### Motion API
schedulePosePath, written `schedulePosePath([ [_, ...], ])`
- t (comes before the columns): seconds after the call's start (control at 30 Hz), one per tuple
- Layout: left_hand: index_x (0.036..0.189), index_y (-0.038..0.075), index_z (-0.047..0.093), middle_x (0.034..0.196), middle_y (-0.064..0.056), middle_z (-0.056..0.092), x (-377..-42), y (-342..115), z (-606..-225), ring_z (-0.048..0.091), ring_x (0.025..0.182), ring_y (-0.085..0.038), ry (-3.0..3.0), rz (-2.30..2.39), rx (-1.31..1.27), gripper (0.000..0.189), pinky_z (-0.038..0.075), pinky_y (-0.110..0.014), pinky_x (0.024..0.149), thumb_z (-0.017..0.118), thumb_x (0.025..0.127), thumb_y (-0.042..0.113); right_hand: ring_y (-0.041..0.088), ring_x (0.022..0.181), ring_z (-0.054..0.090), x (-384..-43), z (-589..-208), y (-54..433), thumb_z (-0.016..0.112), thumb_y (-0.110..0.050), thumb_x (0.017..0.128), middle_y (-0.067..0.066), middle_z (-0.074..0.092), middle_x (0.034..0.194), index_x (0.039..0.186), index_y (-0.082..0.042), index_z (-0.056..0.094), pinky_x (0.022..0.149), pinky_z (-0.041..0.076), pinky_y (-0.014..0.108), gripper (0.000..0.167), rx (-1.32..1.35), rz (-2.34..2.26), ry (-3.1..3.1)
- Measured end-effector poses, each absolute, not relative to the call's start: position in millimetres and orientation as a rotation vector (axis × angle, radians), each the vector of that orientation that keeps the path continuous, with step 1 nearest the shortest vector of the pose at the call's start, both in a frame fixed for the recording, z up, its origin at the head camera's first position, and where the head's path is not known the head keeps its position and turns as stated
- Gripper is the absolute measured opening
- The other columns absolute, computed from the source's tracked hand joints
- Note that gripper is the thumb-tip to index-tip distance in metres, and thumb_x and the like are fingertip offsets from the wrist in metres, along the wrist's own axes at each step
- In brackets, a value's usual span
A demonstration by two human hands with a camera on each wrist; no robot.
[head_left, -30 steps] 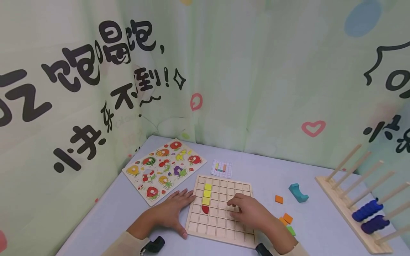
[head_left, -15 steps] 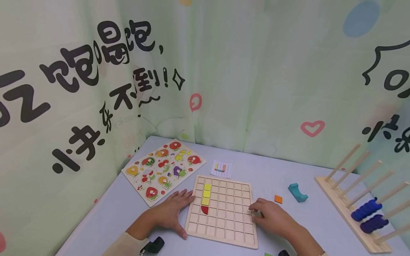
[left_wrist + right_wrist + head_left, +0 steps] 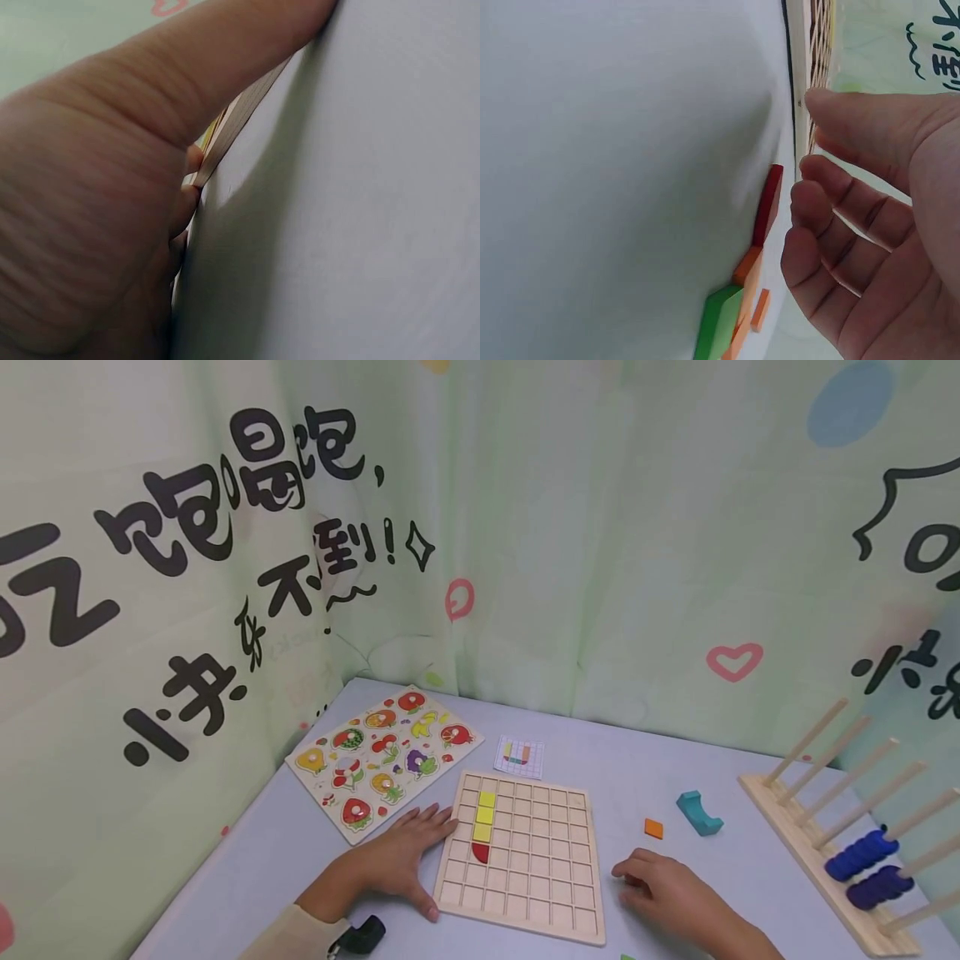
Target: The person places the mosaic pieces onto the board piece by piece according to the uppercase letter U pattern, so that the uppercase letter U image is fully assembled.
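A wooden grid board (image 3: 536,860) lies on the table with a column of yellow squares (image 3: 483,816) and a red rounded piece (image 3: 481,852) below them. My left hand (image 3: 397,856) rests flat with spread fingers, its fingertips touching the board's left edge. Right of the board hovers my right hand (image 3: 660,889), fingers loosely bent, holding nothing. Near its fingertips in the right wrist view are a dark red piece (image 3: 769,204), orange pieces (image 3: 748,271) and a green block (image 3: 718,322). In the head view my right hand hides most of these.
Behind the board lies a small pattern card (image 3: 519,757). A fruit puzzle board (image 3: 382,760) is at the left. To the right are an orange square (image 3: 654,828), a teal arched block (image 3: 699,813) and a pegged wooden stand (image 3: 817,860) with blue rings.
My right hand has moved rightward from over the grid board to the table beside it, now covering the loose orange pieces. My left hand has stayed put.
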State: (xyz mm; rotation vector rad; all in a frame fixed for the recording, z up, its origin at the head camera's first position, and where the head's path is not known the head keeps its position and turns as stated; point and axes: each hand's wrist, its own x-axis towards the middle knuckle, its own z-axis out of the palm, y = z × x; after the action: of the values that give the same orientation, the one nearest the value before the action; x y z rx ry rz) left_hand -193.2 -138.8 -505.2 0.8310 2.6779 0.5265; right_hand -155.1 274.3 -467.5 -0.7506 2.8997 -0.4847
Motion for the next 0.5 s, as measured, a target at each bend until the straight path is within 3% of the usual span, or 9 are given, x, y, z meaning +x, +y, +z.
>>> schedulePosePath([
  [0.13,0.155,0.024,0.027,0.161,0.007,0.015,-193.3,-138.2,-504.3,0.004,0.148,-0.020,2.672,0.534,0.841,0.126,0.004,-0.048,0.118,0.075,0.052,0.079,-0.002,0.074,0.045,-144.0,-468.3,283.4,0.076,-0.028,0.083,-0.019,0.054,0.091,0.103,-0.015,0.070,0.065,0.046,0.024,0.024,-0.810,-0.562,2.832],
  [0.27,0.155,0.023,0.027,0.161,0.005,0.016,-192.6,-137.9,-502.9,0.004,0.148,-0.021,2.668,0.539,0.853,0.126,0.004,-0.048,0.118,0.075,0.052,0.078,0.006,0.077,0.047,-135.8,-467.6,285.8,0.079,-0.044,0.077,-0.014,0.056,0.095,0.106,-0.016,0.070,0.065,0.046,0.025,0.042,-0.604,-0.607,2.665],
  [0.37,0.155,0.023,0.028,0.161,0.005,0.016,-191.8,-138.3,-502.0,0.005,0.148,-0.021,2.670,0.546,0.848,0.126,0.004,-0.048,0.118,0.076,0.052,0.078,0.012,0.077,0.048,-131.5,-467.2,283.6,0.083,-0.045,0.072,-0.012,0.057,0.094,0.107,-0.016,0.071,0.068,0.048,0.027,0.047,-0.476,-0.619,2.569],
  [0.5,0.155,0.023,0.028,0.161,0.006,0.016,-192.1,-138.8,-503.3,0.005,0.148,-0.020,2.675,0.549,0.841,0.126,0.004,-0.048,0.118,0.076,0.051,0.077,0.007,0.075,0.048,-126.6,-468.7,283.8,0.082,-0.047,0.073,-0.018,0.056,0.089,0.105,-0.016,0.072,0.068,0.049,0.026,0.045,-0.618,-0.619,2.540],
])
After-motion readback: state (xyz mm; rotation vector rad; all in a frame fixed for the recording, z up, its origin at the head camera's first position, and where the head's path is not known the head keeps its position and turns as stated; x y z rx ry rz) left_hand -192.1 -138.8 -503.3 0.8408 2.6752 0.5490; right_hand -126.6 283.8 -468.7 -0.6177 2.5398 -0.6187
